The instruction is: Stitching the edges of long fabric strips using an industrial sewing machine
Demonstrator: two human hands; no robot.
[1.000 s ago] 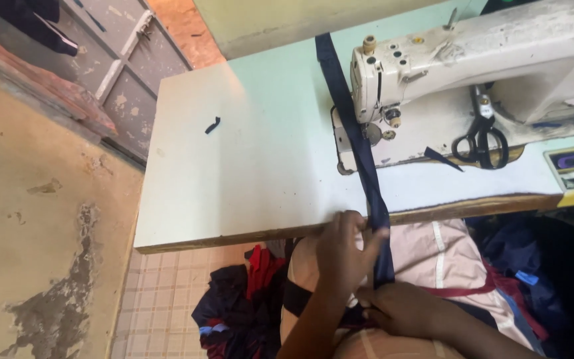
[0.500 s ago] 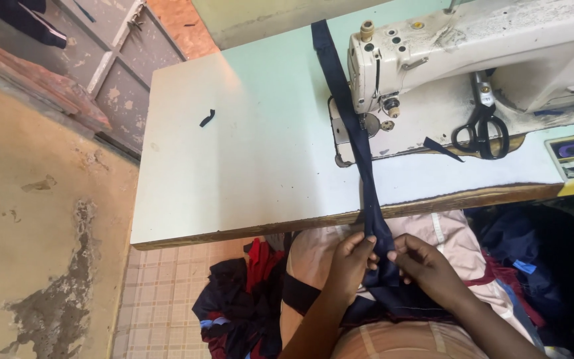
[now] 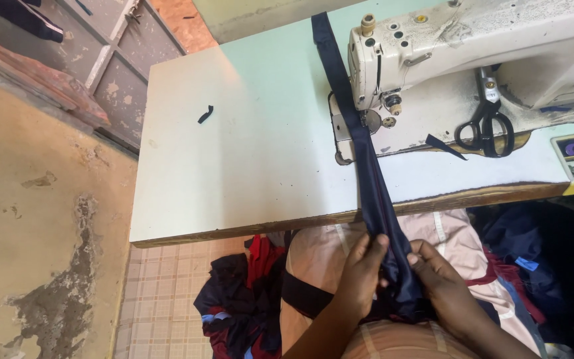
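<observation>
Your left hand (image 3: 360, 276) & right hand (image 3: 443, 286) have dropped lapward since a sec ago — both pinching the navy strip (image 3: 367, 166), now drawn taut off the sewing machine (image 3: 473, 60).

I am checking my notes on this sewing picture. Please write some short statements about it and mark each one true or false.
1. Both hands grip the dark blue fabric strip. True: the left hand and the right hand pinch it below the table edge.
2. The scissors lie on the floor. False: they rest on the sewing machine base.
3. The strip runs past the machine's needle end. True.
4. A small dark scrap lies on the table. True.
5. The table is red. False: it is pale green.
</observation>
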